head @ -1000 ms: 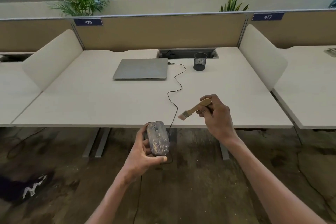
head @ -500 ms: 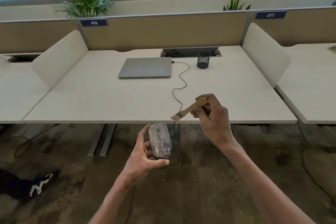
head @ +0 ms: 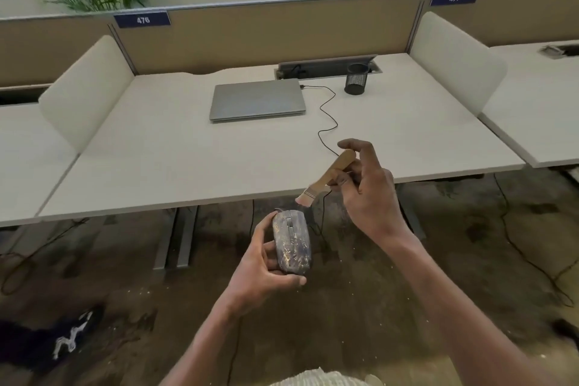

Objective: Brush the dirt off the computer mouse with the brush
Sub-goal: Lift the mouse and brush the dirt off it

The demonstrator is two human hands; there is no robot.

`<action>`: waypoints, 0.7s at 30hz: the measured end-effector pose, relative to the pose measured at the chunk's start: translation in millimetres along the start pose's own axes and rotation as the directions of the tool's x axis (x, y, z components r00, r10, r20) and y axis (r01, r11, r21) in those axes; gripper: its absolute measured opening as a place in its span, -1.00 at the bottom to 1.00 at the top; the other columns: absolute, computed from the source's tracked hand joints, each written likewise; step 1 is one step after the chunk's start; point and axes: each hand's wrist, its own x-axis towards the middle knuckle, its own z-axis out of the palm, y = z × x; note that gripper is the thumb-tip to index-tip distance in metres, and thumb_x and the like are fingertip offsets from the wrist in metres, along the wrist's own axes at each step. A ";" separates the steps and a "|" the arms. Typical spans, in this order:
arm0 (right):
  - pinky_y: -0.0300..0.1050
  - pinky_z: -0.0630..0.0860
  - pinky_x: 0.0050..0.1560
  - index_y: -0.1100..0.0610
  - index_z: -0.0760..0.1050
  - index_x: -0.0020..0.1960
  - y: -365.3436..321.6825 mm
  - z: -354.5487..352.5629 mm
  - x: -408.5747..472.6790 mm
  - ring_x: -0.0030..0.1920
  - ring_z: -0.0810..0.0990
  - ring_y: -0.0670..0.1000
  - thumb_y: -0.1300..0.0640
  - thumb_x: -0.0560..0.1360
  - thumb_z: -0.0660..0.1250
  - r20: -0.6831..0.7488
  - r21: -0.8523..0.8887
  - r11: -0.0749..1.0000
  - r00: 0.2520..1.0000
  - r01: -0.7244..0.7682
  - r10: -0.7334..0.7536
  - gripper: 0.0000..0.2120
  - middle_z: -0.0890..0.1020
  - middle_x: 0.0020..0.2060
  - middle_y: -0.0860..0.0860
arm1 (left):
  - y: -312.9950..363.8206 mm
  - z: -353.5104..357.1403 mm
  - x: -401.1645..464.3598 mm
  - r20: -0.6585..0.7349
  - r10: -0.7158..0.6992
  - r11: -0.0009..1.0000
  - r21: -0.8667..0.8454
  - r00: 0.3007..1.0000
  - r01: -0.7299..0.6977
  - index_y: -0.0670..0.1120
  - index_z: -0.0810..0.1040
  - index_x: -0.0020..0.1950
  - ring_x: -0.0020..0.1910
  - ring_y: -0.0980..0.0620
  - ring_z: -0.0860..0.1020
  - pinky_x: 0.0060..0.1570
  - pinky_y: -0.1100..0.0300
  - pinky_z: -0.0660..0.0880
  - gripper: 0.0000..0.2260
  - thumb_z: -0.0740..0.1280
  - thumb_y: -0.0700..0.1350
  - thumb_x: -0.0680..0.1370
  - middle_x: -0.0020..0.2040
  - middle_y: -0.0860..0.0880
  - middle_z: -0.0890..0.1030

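While the left hand gripped the computer mouse from its side, thumb under the near end and fingers curled behind the body, I noted that the mouse was held in the air in front of the counter, clear of its edge and above the stained floor. Pale speckled dirt covered the top shell, thickest toward the near end. My right hand pinched the wooden handle of the brush between thumb and fingertips, the index finger lifted free, and the bristles pointed down and to the left, just beside the far end of the mouse; whether they touched it I could not tell. Several hazards appeared from this arrangement, as I judged them. A light pinch so far up the handle could let the brush twist or slip under a firm stroke. Since the mouse was supported from one side only, pressure from the bristles might roll it out of the left hand and drop it to the floor. Its black cable, running up over the counter edge to the closed laptop, could snag the brush or tug the laptop if the mouse fell. Loosened dirt would likely land on the floor.
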 end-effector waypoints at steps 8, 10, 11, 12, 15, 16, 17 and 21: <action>-0.27 0.64 -0.06 0.07 0.35 0.39 -10.7 12.7 15.4 -0.14 0.68 -0.14 0.37 0.55 0.35 0.130 -0.076 0.989 0.985 0.124 -0.113 -0.52 0.67 -0.16 0.00 | 0.1 1.3 -2.9 -0.015 0.009 0.998 -0.069 1.000 -0.010 0.33 0.13 0.52 0.15 -0.09 0.72 0.08 0.04 0.68 0.06 0.62 -0.42 0.34 0.31 -0.12 0.60; -0.20 0.65 -0.05 0.09 0.36 0.38 -10.5 13.0 19.2 -0.15 0.67 -0.12 0.37 0.55 0.35 0.163 -0.091 0.983 0.976 0.160 -0.144 -0.54 0.66 -0.17 0.01 | -0.1 4.8 -1.7 -0.017 0.007 0.997 -0.082 1.000 -0.008 0.32 0.12 0.53 0.15 -0.09 0.72 0.10 0.03 0.68 0.07 0.62 -0.42 0.34 0.30 -0.12 0.61; -0.17 0.65 -0.05 0.09 0.37 0.38 -10.1 13.2 20.6 -0.16 0.67 -0.10 0.37 0.55 0.35 0.176 -0.095 0.980 0.972 0.176 -0.158 -0.55 0.65 -0.18 0.01 | 0.3 6.7 -1.1 -0.016 0.004 0.996 -0.091 1.000 -0.005 0.32 0.11 0.53 0.15 -0.09 0.72 0.10 0.03 0.68 0.08 0.61 -0.43 0.34 0.30 -0.12 0.62; -0.15 0.64 -0.06 0.10 0.37 0.37 -9.9 13.4 21.5 -0.16 0.66 -0.09 0.37 0.55 0.34 0.189 -0.100 0.978 0.968 0.185 -0.164 -0.56 0.65 -0.19 0.02 | 1.3 8.9 -0.4 -0.014 0.002 0.995 -0.101 1.000 -0.003 0.30 0.11 0.55 0.14 -0.10 0.72 0.09 0.03 0.68 0.08 0.61 -0.44 0.34 0.29 -0.12 0.63; -0.19 0.63 -0.07 0.09 0.38 0.37 -7.9 12.8 23.9 -0.17 0.65 -0.09 0.37 0.56 0.33 0.240 -0.129 0.971 0.957 0.200 -0.165 -0.56 0.64 -0.19 0.04 | 3.7 14.4 1.5 -0.011 -0.005 0.994 -0.113 1.000 0.003 0.23 0.09 0.59 0.13 -0.10 0.73 0.07 0.03 0.68 0.09 0.59 -0.47 0.34 0.27 -0.10 0.63; -0.21 0.62 -0.08 0.07 0.38 0.37 -6.8 11.5 24.4 -0.17 0.64 -0.13 0.37 0.56 0.33 0.257 -0.145 0.968 0.953 0.203 -0.162 -0.56 0.63 -0.19 0.03 | 4.0 15.4 2.1 -0.011 -0.007 0.993 -0.117 1.000 0.006 0.21 0.09 0.60 0.12 -0.10 0.73 0.07 0.03 0.69 0.09 0.59 -0.47 0.34 0.27 -0.10 0.63; -0.23 0.62 -0.09 0.06 0.38 0.37 -5.3 9.7 24.7 -0.17 0.62 -0.19 0.37 0.56 0.33 0.273 -0.159 0.966 0.950 0.203 -0.155 -0.56 0.62 -0.20 0.03 | 3.7 15.8 2.6 -0.012 -0.012 0.992 -0.123 1.000 0.010 0.21 0.09 0.60 0.12 -0.10 0.73 0.06 0.03 0.69 0.09 0.59 -0.48 0.34 0.26 -0.11 0.64; -0.30 0.58 -0.12 0.04 0.38 0.35 -2.5 0.8 26.8 -0.16 0.59 -0.31 0.38 0.56 0.32 0.267 -0.181 0.967 0.956 0.177 -0.125 -0.56 0.62 -0.19 0.03 | 2.5 13.6 3.6 -0.011 -0.017 0.992 -0.128 1.000 0.015 0.22 0.10 0.60 0.12 -0.13 0.73 0.08 -0.01 0.69 0.09 0.59 -0.47 0.34 0.27 -0.13 0.65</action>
